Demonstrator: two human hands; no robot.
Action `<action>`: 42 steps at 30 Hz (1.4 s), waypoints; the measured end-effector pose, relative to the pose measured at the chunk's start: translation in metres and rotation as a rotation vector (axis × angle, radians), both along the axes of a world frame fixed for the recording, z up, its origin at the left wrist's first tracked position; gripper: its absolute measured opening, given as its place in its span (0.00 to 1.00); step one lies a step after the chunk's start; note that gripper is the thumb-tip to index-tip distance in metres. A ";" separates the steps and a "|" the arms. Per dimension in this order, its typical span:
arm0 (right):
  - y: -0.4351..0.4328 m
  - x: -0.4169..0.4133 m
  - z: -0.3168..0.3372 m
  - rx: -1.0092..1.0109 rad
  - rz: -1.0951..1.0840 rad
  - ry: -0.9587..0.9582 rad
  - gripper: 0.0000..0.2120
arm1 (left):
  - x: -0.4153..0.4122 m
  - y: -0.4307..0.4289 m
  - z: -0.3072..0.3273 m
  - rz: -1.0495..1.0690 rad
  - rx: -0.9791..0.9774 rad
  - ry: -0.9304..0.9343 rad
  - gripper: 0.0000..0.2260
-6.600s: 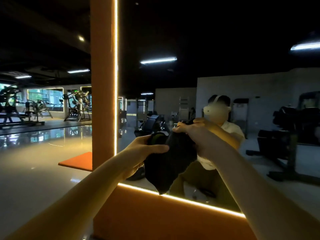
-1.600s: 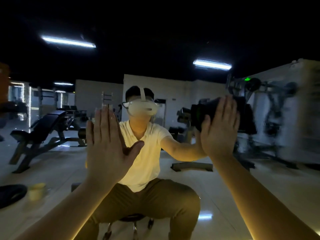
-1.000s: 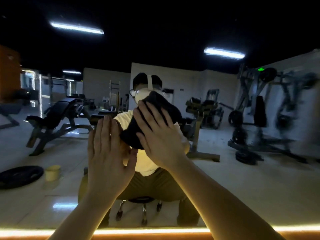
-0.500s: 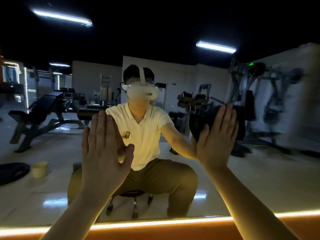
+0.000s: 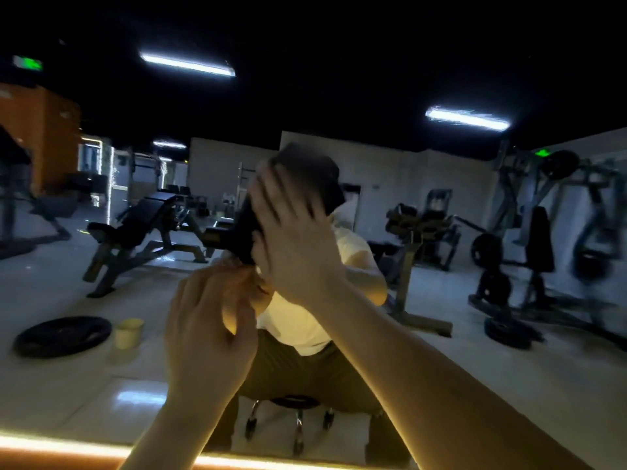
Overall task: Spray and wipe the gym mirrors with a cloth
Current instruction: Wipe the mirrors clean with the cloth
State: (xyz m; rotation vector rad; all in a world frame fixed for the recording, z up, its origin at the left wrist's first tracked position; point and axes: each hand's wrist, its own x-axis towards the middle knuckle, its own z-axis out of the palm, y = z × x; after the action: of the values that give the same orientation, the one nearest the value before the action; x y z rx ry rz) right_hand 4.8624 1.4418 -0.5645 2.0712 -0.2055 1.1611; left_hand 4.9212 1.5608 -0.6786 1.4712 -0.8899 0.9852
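Cloth (image 5: 305,171) at frame centre, pressed on mirror (image 5: 68,266) under right hand (image 5: 295,245), fingers straight and spread. Left hand (image 5: 207,337) just below-left, fingers together, holding nothing.

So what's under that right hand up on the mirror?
A dark cloth, pressed flat against the mirror by the right hand, fingers spread. Its edges show above and left of the hand; the part under the palm is covered.

Under a black ceiling (image 5: 339,45), tube lights (image 5: 186,64) glare over a pale glossy floor (image 5: 509,385), a dark incline bench (image 5: 135,222) at left, weight machines (image 5: 543,215) at right, grey walls (image 5: 390,171) behind.
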 end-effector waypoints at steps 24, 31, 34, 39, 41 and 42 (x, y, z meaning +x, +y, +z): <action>-0.141 -0.171 -0.111 0.664 -0.191 -0.892 0.31 | -0.043 -0.056 -0.069 0.191 0.404 -0.292 0.36; -0.067 -0.096 -0.140 0.481 -0.083 -0.403 0.32 | -0.028 -0.036 -0.089 0.205 0.446 -0.286 0.40; -0.040 -0.067 -0.163 0.286 -0.034 -0.115 0.31 | -0.022 -0.028 -0.099 0.189 0.444 -0.236 0.42; -0.048 -0.072 -0.182 0.000 -0.030 0.105 0.27 | -0.024 -0.026 -0.116 0.170 0.494 -0.269 0.42; -0.064 -0.092 -0.176 0.041 -0.060 0.041 0.27 | -0.027 -0.030 -0.115 0.185 0.481 -0.253 0.42; -0.074 -0.105 -0.174 0.089 -0.077 -0.005 0.27 | -0.030 -0.034 -0.114 0.191 0.474 -0.260 0.43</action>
State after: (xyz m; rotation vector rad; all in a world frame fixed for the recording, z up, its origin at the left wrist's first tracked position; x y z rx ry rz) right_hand 4.7572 1.3682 -0.7383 2.1182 -0.3424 1.1287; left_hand 4.8907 1.5266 -0.7924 1.8804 -1.2504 1.1783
